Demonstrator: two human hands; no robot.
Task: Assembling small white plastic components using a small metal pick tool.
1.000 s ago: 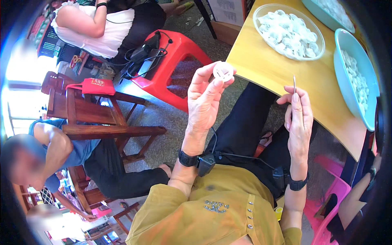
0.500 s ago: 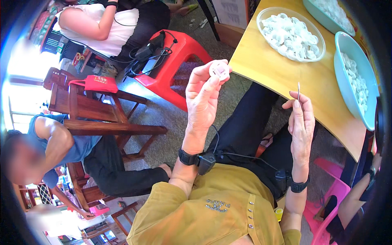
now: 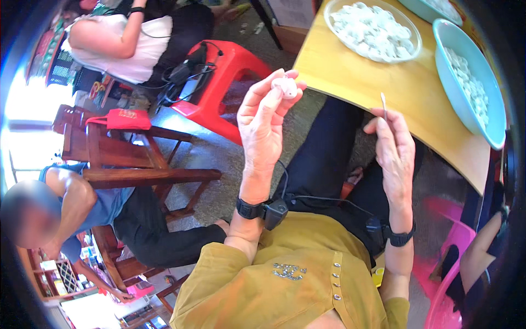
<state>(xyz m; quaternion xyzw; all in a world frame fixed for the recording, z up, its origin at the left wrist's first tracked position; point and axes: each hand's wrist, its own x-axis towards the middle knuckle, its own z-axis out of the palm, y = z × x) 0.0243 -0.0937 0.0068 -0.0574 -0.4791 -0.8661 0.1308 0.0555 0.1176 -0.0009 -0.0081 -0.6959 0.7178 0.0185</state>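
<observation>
Between the thumb and fingers of my left hand [image 3: 262, 118] is a small round white plastic part [image 3: 285, 88], held up in front of me. My right hand [image 3: 393, 148] pinches a thin metal tool [image 3: 383, 103] with a small flattened tip pointing up, beside the table edge. The tool and the part are well apart. Beyond my hands, a clear round bowl [image 3: 327, 27] full of similar white pieces stands on the yellow table [image 3: 350, 82]. To its right is a light-blue basin [image 3: 466, 112] with more white pieces.
Another green-blue basin [image 3: 433, 11] sits at the far right. A red plastic stool [image 3: 224, 66] bears a black cable and adapter. Wooden chairs [image 3: 126, 148] and a seated person [image 3: 71, 192] are at left; another person [image 3: 120, 44] sits farther back. A pink chair [image 3: 452, 241] stands at right.
The white part has turned in my left fingers, showing another side. Both hands appear slightly farther left and higher, as does the table, with the view shifted. The tool's flat tip now faces me more.
</observation>
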